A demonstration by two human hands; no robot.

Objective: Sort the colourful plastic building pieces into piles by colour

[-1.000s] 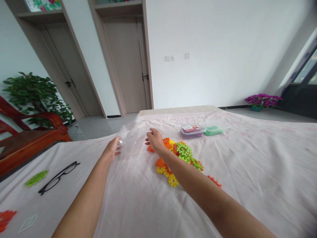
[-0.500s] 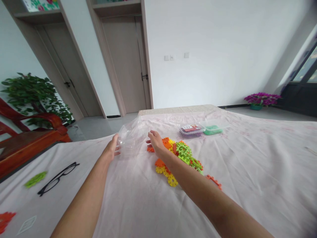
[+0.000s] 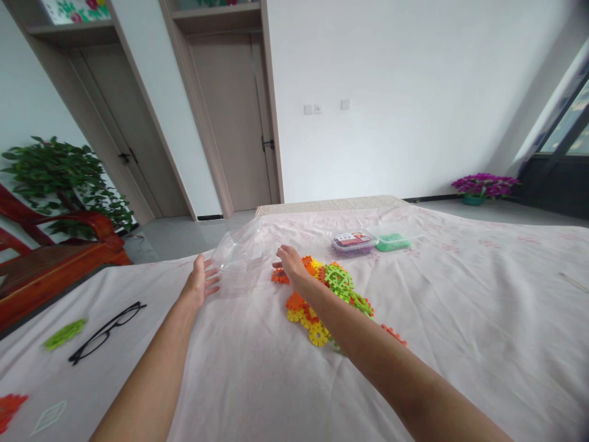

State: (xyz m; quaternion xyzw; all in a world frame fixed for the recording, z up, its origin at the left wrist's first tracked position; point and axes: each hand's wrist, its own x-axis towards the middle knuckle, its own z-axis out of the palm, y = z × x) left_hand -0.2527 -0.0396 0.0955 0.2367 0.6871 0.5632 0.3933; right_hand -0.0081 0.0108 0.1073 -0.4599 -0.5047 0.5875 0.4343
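A clear plastic bag [image 3: 243, 261] lies between the right hand [image 3: 291, 263] and splayed left hand [image 3: 199, 283], notched discs [image 3: 339, 281] beside the right.

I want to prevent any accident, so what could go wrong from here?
The crumpled clear plastic between the left hand and right hand could slip or collapse. The right forearm extends over the colourful pieces and might scatter them. The black glasses lie beside the left forearm, which could knock them.
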